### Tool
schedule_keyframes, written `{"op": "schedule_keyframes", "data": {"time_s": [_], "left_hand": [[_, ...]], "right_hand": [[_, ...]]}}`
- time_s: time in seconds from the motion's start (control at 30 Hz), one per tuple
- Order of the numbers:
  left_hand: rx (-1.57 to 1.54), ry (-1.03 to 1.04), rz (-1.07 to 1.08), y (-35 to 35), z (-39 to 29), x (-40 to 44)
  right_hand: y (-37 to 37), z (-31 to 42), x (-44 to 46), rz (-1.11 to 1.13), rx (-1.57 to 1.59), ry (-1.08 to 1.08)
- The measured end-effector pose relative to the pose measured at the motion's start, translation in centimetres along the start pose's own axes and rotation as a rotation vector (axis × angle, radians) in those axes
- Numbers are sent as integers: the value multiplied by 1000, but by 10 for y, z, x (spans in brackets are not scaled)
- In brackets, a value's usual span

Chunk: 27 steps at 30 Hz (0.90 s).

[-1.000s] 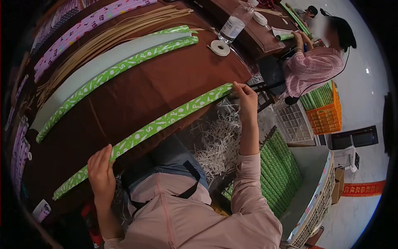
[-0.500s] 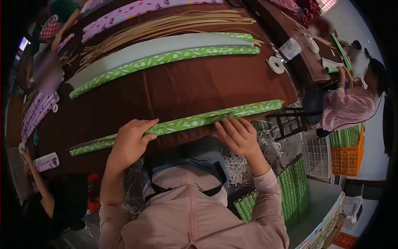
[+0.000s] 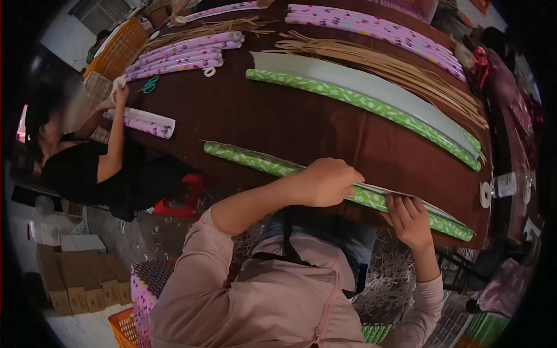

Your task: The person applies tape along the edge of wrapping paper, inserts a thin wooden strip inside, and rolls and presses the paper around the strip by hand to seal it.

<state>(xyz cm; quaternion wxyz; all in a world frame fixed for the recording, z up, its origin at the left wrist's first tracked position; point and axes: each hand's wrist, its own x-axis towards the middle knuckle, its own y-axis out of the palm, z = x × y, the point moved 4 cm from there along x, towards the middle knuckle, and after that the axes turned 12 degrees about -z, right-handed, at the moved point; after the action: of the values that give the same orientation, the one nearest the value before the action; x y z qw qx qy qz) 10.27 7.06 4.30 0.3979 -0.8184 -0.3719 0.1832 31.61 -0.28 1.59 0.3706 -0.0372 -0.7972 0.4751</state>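
Your right hand (image 3: 411, 219) lies over the roll (image 3: 371, 198), its bent fingers a little apart on top and the thumb at the near side, so it pinches the green wrap from both sides. This grip probably stops the roll from turning.

Your left hand (image 3: 331, 182) sits just beside it, near the roll's middle, knuckles up and fingers curled in; whether the tips pinch the wrap cannot be told, since the hand covers them. A pale edge (image 3: 380, 188) stands proud along the roll's far side between and beyond your hands, which likely accounts for their close spacing.

The roll lies along the near edge of the tabletop (image 3: 203, 110), slanted across your view, within easy reach of both hands. Your left forearm crosses in front of your body, wrist bent over the roll; your right forearm rises more steeply, elbow low and outward.

Farther in, a second roll (image 3: 371, 104) rests apart from the first, with a pale sheet (image 3: 342, 78) spread behind it. Brown strips (image 3: 389, 69) lie beyond that sheet, roughly parallel, presumably laid lengthwise for easy picking. At your right, a tape ring (image 3: 485, 195) stands by a bottle (image 3: 506, 185), clear of your working space. Purple rolls (image 3: 371, 26) lie farthest, side by side, apparently sorted by pattern.
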Motion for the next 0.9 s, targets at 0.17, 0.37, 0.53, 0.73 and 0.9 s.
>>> {"op": "schedule_keyframes", "data": {"time_s": [0.17, 0.37, 0.53, 0.73, 0.9], "left_hand": [[163, 76, -106, 4, 4, 9], [125, 108, -136, 5, 0, 1], [89, 195, -173, 23, -4, -24], [518, 391, -421, 40, -10, -47], [542, 417, -617, 58, -11, -48]], "right_hand": [[1, -4, 5, 33, 32, -36], [2, 0, 4, 69, 80, 43], [-2, 17, 1, 71, -160, 89], [0, 31, -13, -38, -235, 227], [-3, 41, -21, -206, -325, 347]]}}
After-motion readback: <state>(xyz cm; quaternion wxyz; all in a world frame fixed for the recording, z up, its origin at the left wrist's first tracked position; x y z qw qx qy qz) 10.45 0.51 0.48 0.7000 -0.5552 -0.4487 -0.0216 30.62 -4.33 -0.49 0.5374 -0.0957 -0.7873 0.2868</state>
